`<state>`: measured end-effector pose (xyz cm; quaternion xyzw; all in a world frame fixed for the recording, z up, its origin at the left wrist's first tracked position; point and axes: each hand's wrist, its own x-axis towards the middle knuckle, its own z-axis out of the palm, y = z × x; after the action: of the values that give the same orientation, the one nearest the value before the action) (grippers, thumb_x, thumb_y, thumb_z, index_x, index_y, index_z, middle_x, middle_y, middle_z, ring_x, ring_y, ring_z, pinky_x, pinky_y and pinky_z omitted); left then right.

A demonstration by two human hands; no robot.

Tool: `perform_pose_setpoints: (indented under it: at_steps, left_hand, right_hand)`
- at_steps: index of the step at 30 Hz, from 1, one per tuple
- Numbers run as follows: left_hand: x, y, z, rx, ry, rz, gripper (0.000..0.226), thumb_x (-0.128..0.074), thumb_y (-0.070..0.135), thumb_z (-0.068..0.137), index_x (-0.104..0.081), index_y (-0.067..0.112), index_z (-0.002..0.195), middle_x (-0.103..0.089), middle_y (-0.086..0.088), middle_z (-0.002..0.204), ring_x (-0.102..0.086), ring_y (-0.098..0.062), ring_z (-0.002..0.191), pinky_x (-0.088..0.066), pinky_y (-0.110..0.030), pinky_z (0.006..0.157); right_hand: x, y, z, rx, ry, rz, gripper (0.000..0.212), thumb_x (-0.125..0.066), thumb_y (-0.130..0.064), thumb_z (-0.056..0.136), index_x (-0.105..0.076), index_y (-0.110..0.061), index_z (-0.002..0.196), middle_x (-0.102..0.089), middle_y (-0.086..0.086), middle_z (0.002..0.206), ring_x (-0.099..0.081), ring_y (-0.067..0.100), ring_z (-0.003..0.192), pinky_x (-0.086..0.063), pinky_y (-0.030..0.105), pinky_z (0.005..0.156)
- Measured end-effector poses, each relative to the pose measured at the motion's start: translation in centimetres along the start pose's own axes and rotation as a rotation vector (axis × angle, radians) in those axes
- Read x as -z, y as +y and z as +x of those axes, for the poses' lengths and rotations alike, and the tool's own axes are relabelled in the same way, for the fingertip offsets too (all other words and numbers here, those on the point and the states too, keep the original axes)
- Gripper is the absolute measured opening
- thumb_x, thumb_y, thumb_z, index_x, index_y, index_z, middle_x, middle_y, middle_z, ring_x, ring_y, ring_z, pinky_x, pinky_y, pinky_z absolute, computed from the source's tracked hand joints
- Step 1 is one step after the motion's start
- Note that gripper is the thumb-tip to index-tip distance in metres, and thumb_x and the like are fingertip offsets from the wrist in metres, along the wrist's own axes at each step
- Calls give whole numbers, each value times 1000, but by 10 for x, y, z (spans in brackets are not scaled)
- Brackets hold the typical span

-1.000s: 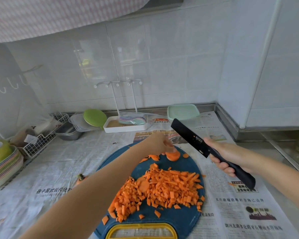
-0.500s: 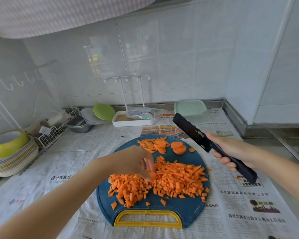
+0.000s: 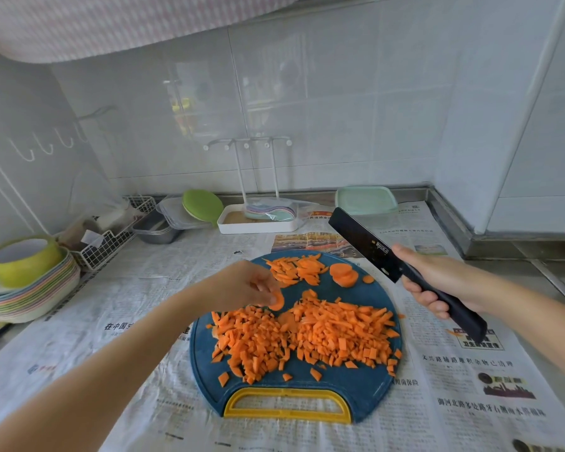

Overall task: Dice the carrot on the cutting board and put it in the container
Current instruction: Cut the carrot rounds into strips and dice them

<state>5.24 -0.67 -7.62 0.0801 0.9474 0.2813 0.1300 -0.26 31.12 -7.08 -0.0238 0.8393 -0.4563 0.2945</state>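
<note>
A round blue cutting board (image 3: pixel 366 391) with a yellow handle lies on newspaper. A broad heap of diced carrot (image 3: pixel 307 337) covers its middle. At its far edge lie carrot strips (image 3: pixel 296 270) and a few stacked round slices (image 3: pixel 343 274). My left hand (image 3: pixel 245 285) hovers over the board's left side and pinches a carrot slice (image 3: pixel 277 301) at the fingertips. My right hand (image 3: pixel 437 282) grips the handle of a black knife (image 3: pixel 369 244), held in the air right of the board, blade pointing up-left. A pale green container (image 3: pixel 366 200) stands at the back by the wall.
Newspaper (image 3: pixel 470 386) covers the counter. At the back stand a white tray with a rack (image 3: pixel 258 221), a green lid (image 3: pixel 201 205) and a metal tin (image 3: pixel 155 228). A wire basket (image 3: pixel 111 243) and stacked plates under a yellow-green bowl (image 3: pixel 23 259) sit far left.
My left hand drew back from the far slices to the board's left side and now lifts one carrot slice. The knife hand has barely moved.
</note>
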Motion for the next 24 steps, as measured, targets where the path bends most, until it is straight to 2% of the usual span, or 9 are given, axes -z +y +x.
perform_pose_setpoints:
  at_steps: [3,7,11,15,17,19,22,24]
  left_hand:
    - [-9,1,1,15,-52,26,9,-66,24,88,-66,19,96,-71,8,93,-67,-7,84,-52,-21,82]
    - [-14,6,2,2,-59,94,17,-68,28,86,-67,21,102,-67,12,90,-60,4,78,-43,-8,71]
    - [-14,10,3,13,-92,166,31,-71,33,83,-63,25,111,-63,14,90,-56,4,80,-39,-10,70]
    - [-19,15,7,55,-79,260,42,-74,39,79,-63,20,115,-60,9,94,-55,-8,88,-38,-13,69]
    - [-21,18,8,77,-79,292,46,-74,40,79,-62,17,117,-61,4,104,-55,-12,92,-40,-18,72]
    - [-23,19,9,83,-85,302,43,-73,38,79,-61,16,115,-59,3,105,-53,-12,93,-39,-20,76]
    - [-26,17,9,66,-54,258,30,-76,35,77,-59,22,99,-52,9,93,-51,-11,90,-38,-20,71]
    - [-25,16,7,71,-35,230,32,-77,35,76,-61,21,100,-53,9,92,-53,-11,90,-40,-20,72]
  right_hand:
    - [-1,-1,0,-4,0,-4,68,-35,-78,85,-41,-14,60,-33,2,47,-29,15,35,-32,22,36]
    - [-2,-2,0,-5,3,-5,68,-35,-77,86,-41,-14,60,-34,2,47,-30,15,35,-32,22,36]
    - [-2,-2,-1,-2,2,-1,68,-35,-76,86,-41,-14,60,-34,2,48,-30,15,35,-32,22,36]
    - [-2,-3,-2,-4,5,1,68,-35,-76,86,-42,-13,60,-34,2,47,-30,14,34,-32,21,36]
    - [-2,-4,-3,-6,3,-2,68,-35,-76,86,-42,-14,60,-34,2,47,-30,14,35,-32,22,36]
    - [-2,-5,-3,2,0,-4,68,-35,-76,86,-42,-14,60,-34,2,47,-30,14,35,-32,22,36]
    - [-3,-8,-4,10,-5,-8,67,-34,-76,86,-41,-14,60,-34,2,48,-30,14,35,-32,21,36]
    - [-2,-8,-5,13,-9,-9,68,-34,-76,86,-41,-14,60,-34,2,47,-30,14,35,-31,22,36]
